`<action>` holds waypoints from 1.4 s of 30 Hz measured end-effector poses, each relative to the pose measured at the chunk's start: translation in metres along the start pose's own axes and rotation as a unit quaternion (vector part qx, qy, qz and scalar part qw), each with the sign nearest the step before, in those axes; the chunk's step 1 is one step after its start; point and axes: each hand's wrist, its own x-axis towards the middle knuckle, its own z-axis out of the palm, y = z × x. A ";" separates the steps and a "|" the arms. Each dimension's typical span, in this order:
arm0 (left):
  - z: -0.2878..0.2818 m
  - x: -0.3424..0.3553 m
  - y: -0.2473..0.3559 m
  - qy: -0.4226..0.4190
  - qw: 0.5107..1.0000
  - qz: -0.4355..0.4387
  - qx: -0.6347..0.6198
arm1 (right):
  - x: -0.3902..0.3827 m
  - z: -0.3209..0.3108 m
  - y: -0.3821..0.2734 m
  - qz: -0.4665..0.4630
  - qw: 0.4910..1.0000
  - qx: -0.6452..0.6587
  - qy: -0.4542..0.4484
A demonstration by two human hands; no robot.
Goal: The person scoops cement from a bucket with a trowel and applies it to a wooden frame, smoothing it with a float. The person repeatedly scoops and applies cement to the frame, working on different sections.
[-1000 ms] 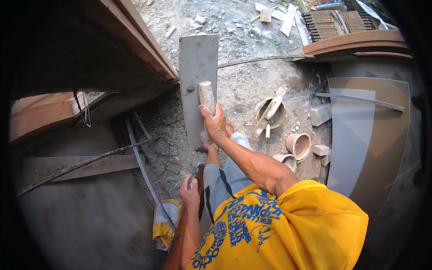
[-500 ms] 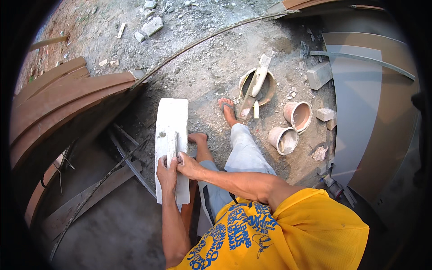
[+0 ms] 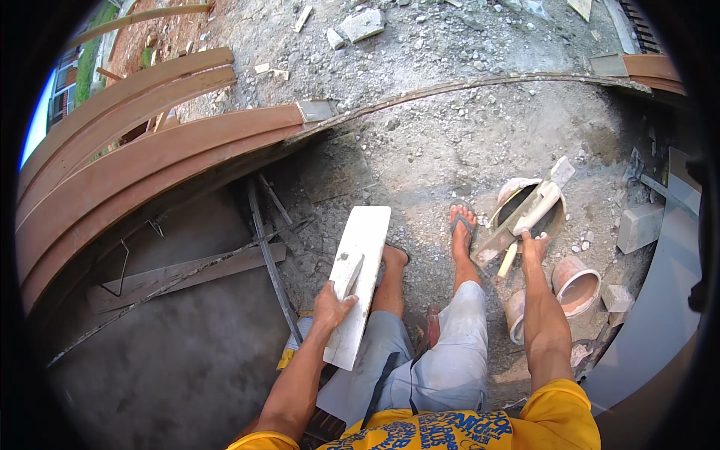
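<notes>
**One hand on a pale board, the other at a pan of tools**

The left hand [image 3: 332, 304] grips a long, pale, cement-smeared board [image 3: 358, 281] by its handle, fingers curled shut around it. The board runs from about 6 o'clock up toward 12 o'clock of that hand, tilted slightly to the right, its far end just beside the person's left foot [image 3: 393, 259].

The right hand [image 3: 534, 244] reaches forward at about 3 o'clock of the board, well apart from it. Its fingers rest on the handle end of a trowel [image 3: 525, 221] that lies across a round metal pan [image 3: 531, 214]; whether the fingers are closed around the handle or only touching it cannot be told. A wooden stick [image 3: 508, 260] pokes out of the pan's near rim, just at 8 o'clock of the hand.

The right foot, in a sandal [image 3: 461, 225], stands on gravelly ground at 9 o'clock of the pan. Two terracotta-coloured pots lie near the right forearm: one [image 3: 576, 283] at its 3 o'clock, another [image 3: 516, 315] touching close at 9 o'clock. A grey block [image 3: 639, 227] sits at 3 o'clock of the pan. Curved brown timber planks [image 3: 150, 150] sweep across the upper left, above a smooth grey slab [image 3: 165, 352].
</notes>
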 end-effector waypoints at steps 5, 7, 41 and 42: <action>0.023 0.015 0.000 -0.010 1.000 -0.018 0.002 | 0.083 0.016 0.009 0.145 0.958 0.191 -0.158; 0.031 0.020 0.007 -0.004 1.000 -0.021 -0.001 | 0.093 0.031 0.002 0.116 0.959 0.215 -0.143; 0.088 0.043 0.052 -0.095 0.964 0.006 -0.249 | -0.010 0.058 0.105 0.247 0.947 0.131 -0.160; 0.084 0.039 0.049 -0.092 0.963 0.001 -0.252 | -0.016 0.055 0.104 0.216 0.958 0.080 -0.173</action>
